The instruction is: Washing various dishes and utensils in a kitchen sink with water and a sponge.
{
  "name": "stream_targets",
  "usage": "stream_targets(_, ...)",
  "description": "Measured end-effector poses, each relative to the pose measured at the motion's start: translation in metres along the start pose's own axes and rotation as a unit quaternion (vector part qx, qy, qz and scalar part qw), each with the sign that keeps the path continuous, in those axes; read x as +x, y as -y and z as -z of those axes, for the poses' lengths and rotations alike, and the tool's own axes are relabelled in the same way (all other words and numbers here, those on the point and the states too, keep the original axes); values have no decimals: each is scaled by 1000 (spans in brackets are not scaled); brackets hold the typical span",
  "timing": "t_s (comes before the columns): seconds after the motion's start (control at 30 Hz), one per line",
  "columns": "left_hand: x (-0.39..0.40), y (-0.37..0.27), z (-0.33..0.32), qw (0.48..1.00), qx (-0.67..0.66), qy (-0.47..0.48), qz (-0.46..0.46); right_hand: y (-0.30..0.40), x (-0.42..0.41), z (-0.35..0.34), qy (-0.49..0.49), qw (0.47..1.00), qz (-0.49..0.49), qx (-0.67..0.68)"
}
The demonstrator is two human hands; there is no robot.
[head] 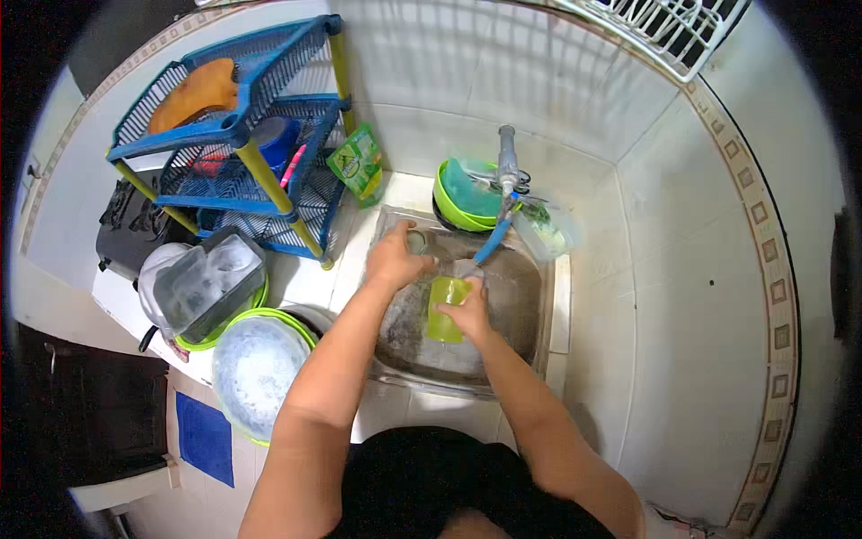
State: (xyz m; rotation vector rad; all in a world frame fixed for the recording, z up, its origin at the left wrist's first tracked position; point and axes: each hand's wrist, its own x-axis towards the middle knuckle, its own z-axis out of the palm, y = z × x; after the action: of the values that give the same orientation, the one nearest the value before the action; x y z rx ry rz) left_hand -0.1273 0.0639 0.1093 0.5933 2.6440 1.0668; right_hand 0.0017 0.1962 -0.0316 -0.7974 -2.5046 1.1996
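Note:
My right hand [471,313] grips a yellow-green plastic cup [446,296] above the stainless steel sink basin [515,323]. Just over the cup is the end of a blue hose [493,241], fixed to a grey tap [507,158]; clear water or clear plastic shows between hose and cup. Farther left in the basin, my left hand [396,261] is curved, thumb and fingers apart, around a small round greenish-grey item [416,242]. Whether the hand holds this item or it lies beyond the fingers cannot be made out.
Behind the basin stand green bowls [458,205] with utensils and a clear container [549,232] with green scraps. A dish soap pouch [358,165] leans by a blue plastic rack [269,195]. Left are a clear tub [209,283] and a large wet basin [259,374].

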Motion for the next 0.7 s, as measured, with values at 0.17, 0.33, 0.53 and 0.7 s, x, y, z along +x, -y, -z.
stream_targets(0.17,-13,-30,38,999,25,23,-6,-10,9,7,-32,995,92,26)
stream_targets(0.33,-35,-13,74,995,85,-14,-45,55,-13,23,-195,940,275,-51)
stream_targets(0.53,-59,-11,101,992,113,-4,-62,25,-21,19,-75,982,172,-29)
stream_targets(0.7,-74,-2,132,992,109,-2,-66,18,-20,15,-20,968,246,-51)
